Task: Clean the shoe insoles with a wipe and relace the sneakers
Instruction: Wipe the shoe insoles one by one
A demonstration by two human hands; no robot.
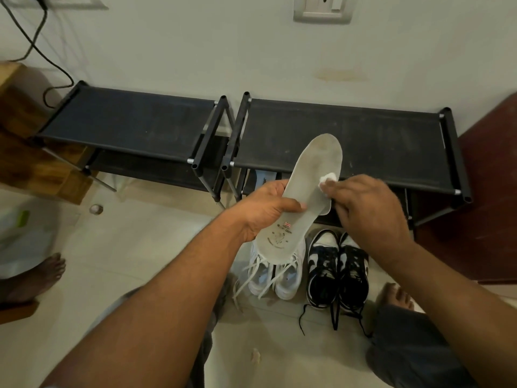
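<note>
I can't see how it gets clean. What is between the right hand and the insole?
In the head view, a small white wipe lies there, pressed by the right hand against the insole.

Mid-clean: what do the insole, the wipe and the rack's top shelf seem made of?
Insole: likely foam with a matte pale facing, greyed with soiling, printed at the heel. Wipe: small white wad, probably soft paper or nonwoven, bunched under the fingers of the right hand. Rack shelf: matte black fabric, apparently stretched taut between dark tubes.
</note>
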